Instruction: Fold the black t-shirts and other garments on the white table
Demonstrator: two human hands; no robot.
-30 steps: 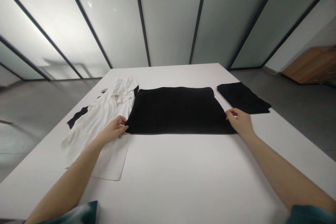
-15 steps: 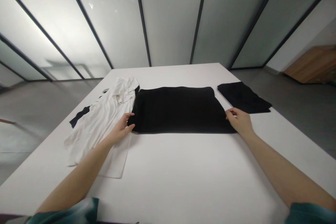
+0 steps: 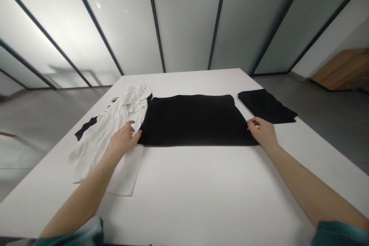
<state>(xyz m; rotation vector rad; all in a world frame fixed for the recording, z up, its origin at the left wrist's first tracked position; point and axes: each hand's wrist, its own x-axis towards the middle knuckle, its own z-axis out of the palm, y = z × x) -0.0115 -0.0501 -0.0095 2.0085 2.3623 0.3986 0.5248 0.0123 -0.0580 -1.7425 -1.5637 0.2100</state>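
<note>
A black folded garment (image 3: 193,121) lies flat in the middle of the white table (image 3: 196,192); its exact kind cannot be told. At its near left corner is my left hand (image 3: 123,137), fingers apart, the thumb tip close to or touching the cloth. My right hand (image 3: 263,132) pinches the garment's right edge between thumb and fingers. Beneath and beyond my left hand spreads a crumpled white garment (image 3: 115,123), beside the black one.
To the right lies a second folded black cloth (image 3: 266,105). A dark piece of fabric (image 3: 86,127) pokes out from under the white garment on the left. Frosted glass panels (image 3: 187,19) stand behind the table, and a wooden piece of furniture (image 3: 343,69) is at far right.
My left hand has shifted left, its fingers coming off the black garment's left edge and opening. The right hand keeps its place. The view has moved very slightly.
</note>
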